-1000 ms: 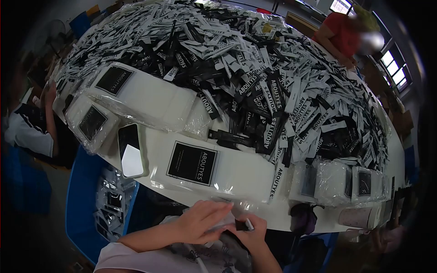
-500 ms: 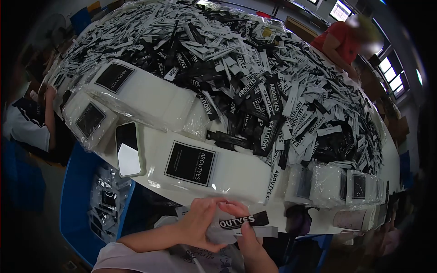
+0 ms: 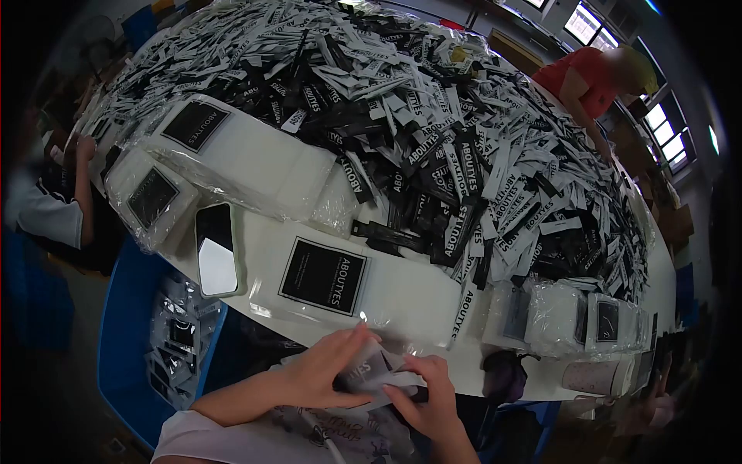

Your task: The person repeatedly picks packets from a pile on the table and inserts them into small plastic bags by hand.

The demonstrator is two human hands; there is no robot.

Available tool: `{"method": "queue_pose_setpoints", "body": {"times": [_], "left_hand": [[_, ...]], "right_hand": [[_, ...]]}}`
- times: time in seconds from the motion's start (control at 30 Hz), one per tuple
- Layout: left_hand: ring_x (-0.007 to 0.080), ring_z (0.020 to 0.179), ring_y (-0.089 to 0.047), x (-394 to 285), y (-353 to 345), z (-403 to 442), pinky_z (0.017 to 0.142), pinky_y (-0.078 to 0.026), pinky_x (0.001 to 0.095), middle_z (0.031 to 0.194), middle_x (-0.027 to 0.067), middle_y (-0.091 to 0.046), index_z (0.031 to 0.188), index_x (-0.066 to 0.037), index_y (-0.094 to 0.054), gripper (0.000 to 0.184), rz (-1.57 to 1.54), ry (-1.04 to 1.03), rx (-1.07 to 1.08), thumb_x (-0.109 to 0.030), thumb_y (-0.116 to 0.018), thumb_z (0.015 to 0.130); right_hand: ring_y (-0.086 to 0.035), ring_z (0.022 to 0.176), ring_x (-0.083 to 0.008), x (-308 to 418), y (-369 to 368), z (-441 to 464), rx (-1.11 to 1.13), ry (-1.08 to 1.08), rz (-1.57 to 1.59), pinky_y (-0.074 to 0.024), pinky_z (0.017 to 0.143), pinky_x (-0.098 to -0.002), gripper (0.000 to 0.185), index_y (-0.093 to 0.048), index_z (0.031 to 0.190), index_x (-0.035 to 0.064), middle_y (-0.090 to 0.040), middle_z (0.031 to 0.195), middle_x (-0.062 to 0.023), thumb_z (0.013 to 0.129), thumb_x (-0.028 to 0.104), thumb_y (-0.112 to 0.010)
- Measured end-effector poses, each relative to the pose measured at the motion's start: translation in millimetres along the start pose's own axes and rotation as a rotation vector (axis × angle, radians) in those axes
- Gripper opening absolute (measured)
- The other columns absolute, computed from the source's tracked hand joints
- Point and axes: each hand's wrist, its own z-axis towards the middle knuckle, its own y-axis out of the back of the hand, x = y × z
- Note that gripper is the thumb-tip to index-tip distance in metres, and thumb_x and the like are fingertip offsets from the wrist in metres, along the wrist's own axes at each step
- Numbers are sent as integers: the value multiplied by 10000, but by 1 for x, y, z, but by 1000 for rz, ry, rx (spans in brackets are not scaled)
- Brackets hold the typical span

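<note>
Biggest thing from where I stand: the worktop [image 3: 658, 288], white, w/ a huge heap of slim black & white "ABOUTYES" sachets [image 3: 433, 100] over most of it. A co-worker in a red top [image 3: 587, 81] leans over the far R edge; another co-worker, pale sleeve [image 3: 58, 213], sits at the L edge. Blue bin [image 3: 127, 332] stands below the L near edge, w/ clear packets [image 3: 182, 332] inside.

Near side of the worktop, plastic-wrapped white packs w/ black labels: a long pack [image 3: 255, 158] up L, a smaller pack [image 3: 151, 197] just beside it, a flat "ABOUTYES" pack [image 3: 406, 301] front & ctr, plus a row of small packs [image 3: 556, 313] to the R.

Person's L hand [image 3: 325, 375] is half-open, thumb & fingers curved abt the pouch. R hand [image 3: 429, 394] is nearly closed, thumb & fingertips pinching a white slip at the pouch's R side. Phone [image 3: 216, 251] lies b/w the small L pack & the ctr pack, screen half dark, half bright w/ glare. Dark purple bundle [image 3: 506, 375] is at the near edge, R of the hands.

Translucent pouch [image 3: 365, 371], printed, is b/w both hands, just off the near edge, in front of the torso. Smallest: the white slip [image 3: 406, 380], folded-looking, at its mouth or side, can't tell which.
</note>
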Motion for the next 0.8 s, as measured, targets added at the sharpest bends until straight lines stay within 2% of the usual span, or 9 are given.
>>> {"method": "queue_pose_setpoints", "body": {"times": [0.07, 0.17, 0.23, 0.3, 0.37, 0.43, 0.53, 0.73, 0.8], "left_hand": [[306, 1044, -454, 2, 2, -2, 840, -377, 385, 1190, 165, -428, 1370, -29, -57, 988, -1, 41, 26, -241, -724, 673], [293, 1037, -464, -1, 12, 3, 841, -383, 380, 1179, 154, -449, 1373, -36, -50, 941, 69, 25, 66, -204, -698, 710], [289, 1032, -470, -3, 16, 3, 837, -383, 389, 1177, 149, -455, 1373, -37, -54, 920, 134, -27, 87, -205, -685, 725], [289, 961, -509, -2, 16, 2, 801, -395, 357, 1134, 138, -502, 1385, -81, 7, 1043, 297, -28, 265, -160, -743, 665], [295, 949, -512, -6, 15, 4, 799, -390, 364, 1141, 135, -504, 1384, -83, -13, 1016, 280, -10, 254, -150, -733, 670], [301, 936, -514, -7, 14, 6, 797, -385, 372, 1147, 133, -505, 1383, -84, -33, 990, 266, 6, 234, -140, -723, 676], [267, 1011, -476, -5, 11, 2, 795, -379, 385, 1213, 102, -447, 1352, -49, -146, 824, 125, -22, 127, -167, -661, 719], [309, 886, -538, -5, 4, 2, 724, -432, 365, 1123, 134, -525, 1386, -116, -18, 1028, 251, -158, 237, -165, -739, 655], [278, 784, -579, -5, 4, 1, 659, -461, 334, 1013, 128, -581, 1387, -111, -97, 1007, 252, 16, 112, -180, -759, 630]], "right_hand": [[-502, 851, -200, -2, -4, -1, -151, -158, 212, -345, 806, -340, 315, -606, 929, 89, -577, 870, -17, 649, 183, -717], [-503, 850, -209, -5, 4, 10, -20, 35, -63, -353, 793, -329, 325, -606, 948, 93, -581, 870, -14, 662, 198, -718], [-504, 850, -205, -2, 12, 20, 188, 343, -317, -356, 789, -327, 298, -611, 935, 96, -587, 871, 1, 671, 185, -716], [-504, 863, -198, -2, 10, 21, 244, 296, -298, -355, 791, -324, 289, -618, 929, 102, -594, 882, 16, 668, 179, -717], [-503, 876, -191, -1, 10, 18, 301, 247, -279, -354, 792, -322, 281, -624, 923, 108, -600, 893, 30, 666, 174, -717], [-492, 925, -191, 2, 12, 17, 123, 25, 24, -346, 806, -318, 261, -632, 917, 113, -608, 927, 44, 678, 186, -706], [-493, 963, -227, -6, 15, 14, 175, 241, -89, -325, 870, -348, 231, -637, 863, 105, -628, 842, 22, 658, 174, -720], [-484, 1034, -205, -8, 17, 12, 562, 214, -246, -313, 876, -421, 238, -635, 954, 122, -620, 938, 41, 729, 190, -670], [-483, 1038, -202, -11, 17, 12, 508, 213, -159, -307, 896, -423, 225, -632, 961, 120, -622, 934, 31, 746, 183, -652]]}}
